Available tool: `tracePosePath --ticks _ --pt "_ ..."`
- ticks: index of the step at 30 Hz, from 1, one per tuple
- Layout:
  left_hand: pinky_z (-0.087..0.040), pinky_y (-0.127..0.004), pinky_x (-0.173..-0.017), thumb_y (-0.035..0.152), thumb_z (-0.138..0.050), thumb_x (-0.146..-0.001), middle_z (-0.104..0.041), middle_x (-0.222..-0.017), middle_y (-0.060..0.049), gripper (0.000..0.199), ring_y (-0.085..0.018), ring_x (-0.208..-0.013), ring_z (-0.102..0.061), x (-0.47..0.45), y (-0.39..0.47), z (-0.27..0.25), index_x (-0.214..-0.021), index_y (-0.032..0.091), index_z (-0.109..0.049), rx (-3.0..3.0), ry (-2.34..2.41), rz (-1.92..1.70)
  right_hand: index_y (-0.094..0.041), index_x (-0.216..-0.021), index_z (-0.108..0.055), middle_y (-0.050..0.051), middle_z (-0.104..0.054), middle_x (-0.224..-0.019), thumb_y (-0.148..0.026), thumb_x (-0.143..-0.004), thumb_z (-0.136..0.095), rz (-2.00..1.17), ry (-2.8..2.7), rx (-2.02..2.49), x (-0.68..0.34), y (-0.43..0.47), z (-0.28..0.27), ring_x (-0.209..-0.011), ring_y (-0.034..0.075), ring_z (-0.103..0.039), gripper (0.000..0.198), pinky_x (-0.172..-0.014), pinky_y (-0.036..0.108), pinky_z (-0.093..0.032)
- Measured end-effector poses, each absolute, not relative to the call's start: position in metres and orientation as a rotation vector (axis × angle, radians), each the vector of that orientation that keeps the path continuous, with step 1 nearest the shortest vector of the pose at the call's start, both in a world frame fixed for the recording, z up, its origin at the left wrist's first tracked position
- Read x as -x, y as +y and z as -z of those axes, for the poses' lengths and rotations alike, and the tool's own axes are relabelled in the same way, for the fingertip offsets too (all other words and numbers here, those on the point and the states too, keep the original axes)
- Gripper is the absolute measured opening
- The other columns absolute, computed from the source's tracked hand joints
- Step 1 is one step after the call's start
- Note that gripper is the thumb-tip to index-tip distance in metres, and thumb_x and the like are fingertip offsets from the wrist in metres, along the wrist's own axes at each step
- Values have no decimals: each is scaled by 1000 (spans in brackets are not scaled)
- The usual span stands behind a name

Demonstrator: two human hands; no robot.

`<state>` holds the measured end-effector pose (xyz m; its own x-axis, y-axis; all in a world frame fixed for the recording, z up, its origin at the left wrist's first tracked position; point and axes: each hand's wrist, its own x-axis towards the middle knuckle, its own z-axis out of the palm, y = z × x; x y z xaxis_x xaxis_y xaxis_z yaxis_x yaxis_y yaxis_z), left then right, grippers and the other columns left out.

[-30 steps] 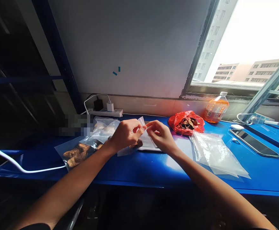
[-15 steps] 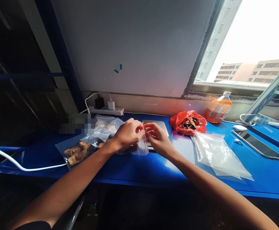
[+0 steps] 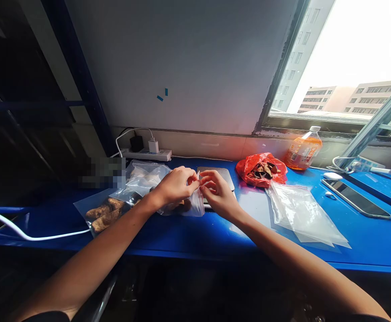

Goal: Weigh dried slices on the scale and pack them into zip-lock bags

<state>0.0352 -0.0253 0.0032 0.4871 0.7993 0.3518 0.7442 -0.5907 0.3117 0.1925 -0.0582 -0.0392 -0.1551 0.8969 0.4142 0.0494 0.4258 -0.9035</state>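
My left hand (image 3: 178,183) and my right hand (image 3: 218,190) meet at the top edge of a clear zip-lock bag (image 3: 197,206), fingers of both pinched on it. Dark brown dried pieces (image 3: 182,205) lie inside that bag, partly covered by my left hand. Just behind my hands is a silver kitchen scale (image 3: 227,179), mostly hidden. Left of my left forearm, another clear bag holds brown, knobbly dried chunks (image 3: 106,213). Behind it lies a clear bag with pale contents (image 3: 145,174) that I cannot make out.
A red plastic bag (image 3: 245,170) with dried pieces sits beside an orange drink bottle (image 3: 304,150). Several flat clear bags (image 3: 306,212) are stacked at the right, near a phone (image 3: 356,199) and a white earbud case (image 3: 333,176). A power strip (image 3: 148,154) runs along the wall.
The view has shifted slightly, moving the scene a little left. Both hands keep their pinch at the bag's edge, with only slight finger movement.
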Motion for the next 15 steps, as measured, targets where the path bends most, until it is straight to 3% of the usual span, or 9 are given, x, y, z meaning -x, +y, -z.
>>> tracePosePath --ticks 6,15 --pt "-42 -27 -65 28 -51 -78 -64 -73 -1 15 -17 -70 -57 -35 -27 -5 -71 19 -61 -2580 1317 -702 -22 -107 -46 -3 -54 -78 -35 -78 -59 -904 -1621 904 -193 -57 42 -68 12 -56 35 -63 28 -47" --pt "-37 -29 -61 26 -46 -81 -54 -66 -1 20 -18 -69 -50 -38 -29 -2 -62 21 -47 -2768 1230 -655 -23 -95 -44 -8 -48 -63 -19 -73 -49 -805 -1654 977 -193 -62 36 -51 9 -44 23 -48 22 -34"
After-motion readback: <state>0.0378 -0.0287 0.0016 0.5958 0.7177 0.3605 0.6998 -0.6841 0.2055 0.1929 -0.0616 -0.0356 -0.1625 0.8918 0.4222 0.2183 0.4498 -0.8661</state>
